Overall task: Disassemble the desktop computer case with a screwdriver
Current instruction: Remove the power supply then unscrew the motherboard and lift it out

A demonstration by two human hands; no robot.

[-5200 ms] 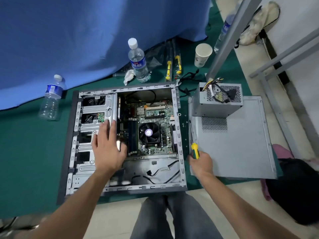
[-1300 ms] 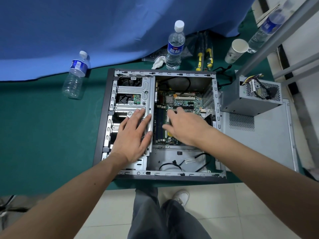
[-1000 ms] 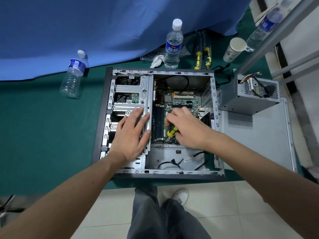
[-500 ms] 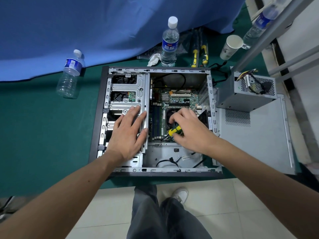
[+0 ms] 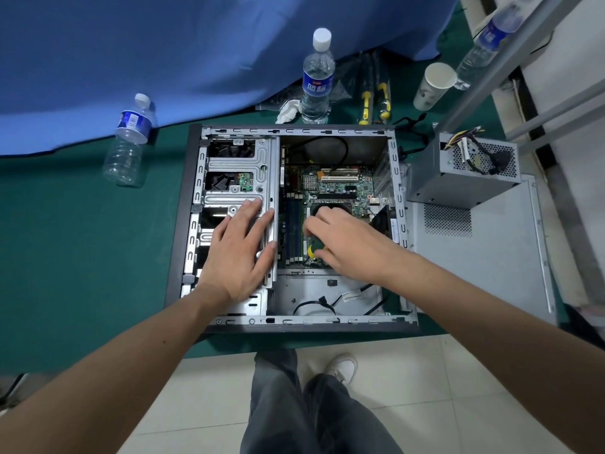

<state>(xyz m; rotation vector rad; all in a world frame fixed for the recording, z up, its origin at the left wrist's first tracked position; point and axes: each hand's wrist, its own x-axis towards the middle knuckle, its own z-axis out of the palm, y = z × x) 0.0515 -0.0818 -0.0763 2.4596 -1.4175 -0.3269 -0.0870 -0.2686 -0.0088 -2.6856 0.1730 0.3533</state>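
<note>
From the head camera, the right hand (image 5: 347,244), which lay beside the case five seconds ago, has moved in over the circuit board (image 5: 330,185). Its fingers curl round the screwdriver (image 5: 315,250), whose yellow-green handle peeks out beneath them, so a screw by the fan is probably next. The left hand (image 5: 244,247) rests flat, fingers straight, on the drive cage (image 5: 235,172) inside the open computer case (image 5: 183,224).

arms (image 5: 137,362): bare | trousers (image 5: 294,411): grey | shoe (image 5: 342,368): white
</note>
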